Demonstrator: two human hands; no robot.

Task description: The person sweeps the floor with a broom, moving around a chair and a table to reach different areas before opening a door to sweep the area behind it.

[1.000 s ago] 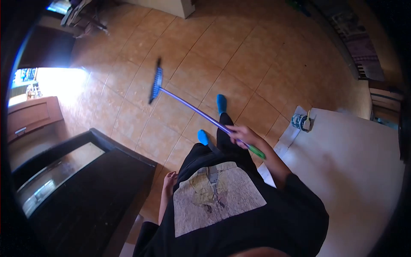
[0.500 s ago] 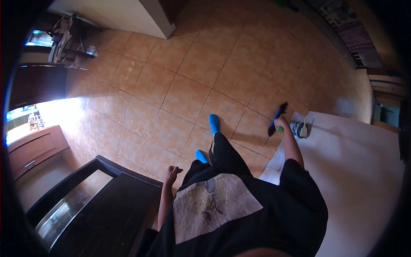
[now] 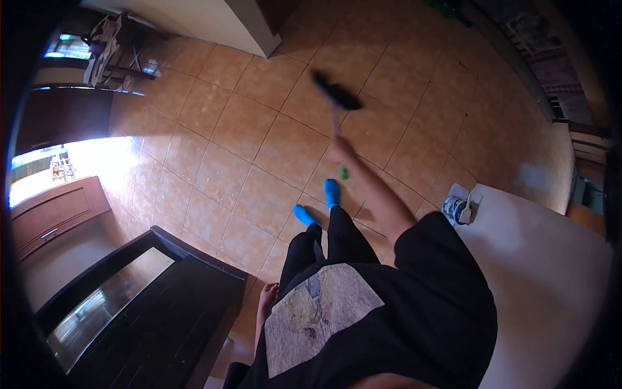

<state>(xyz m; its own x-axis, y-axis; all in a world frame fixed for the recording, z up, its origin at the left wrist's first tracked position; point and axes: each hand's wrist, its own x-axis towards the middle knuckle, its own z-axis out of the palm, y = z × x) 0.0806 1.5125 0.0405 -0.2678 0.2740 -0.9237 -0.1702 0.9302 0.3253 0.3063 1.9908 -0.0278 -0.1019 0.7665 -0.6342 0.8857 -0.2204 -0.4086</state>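
Observation:
My right hand (image 3: 340,150) is wrapped around the handle of a broom, its arm stretched forward over the floor. The broom's dark head (image 3: 338,94) is smeared by motion and sits ahead of the hand. The green end of the handle (image 3: 343,173) sticks out behind the fist. My left hand (image 3: 269,295) hangs low beside my body, its fingers curled in, and no object shows in it.
Orange tiles (image 3: 236,123) cover the floor, and my feet in blue socks (image 3: 332,193) stand on them. A can with a brush (image 3: 457,209) sits at the corner of a pale surface (image 3: 531,259) on the right. Dark furniture (image 3: 162,311) stands at my left.
My right hand has swung the broom forward and to the left, away from the can. The left hand has dropped closer to my body. My feet have shifted slightly.

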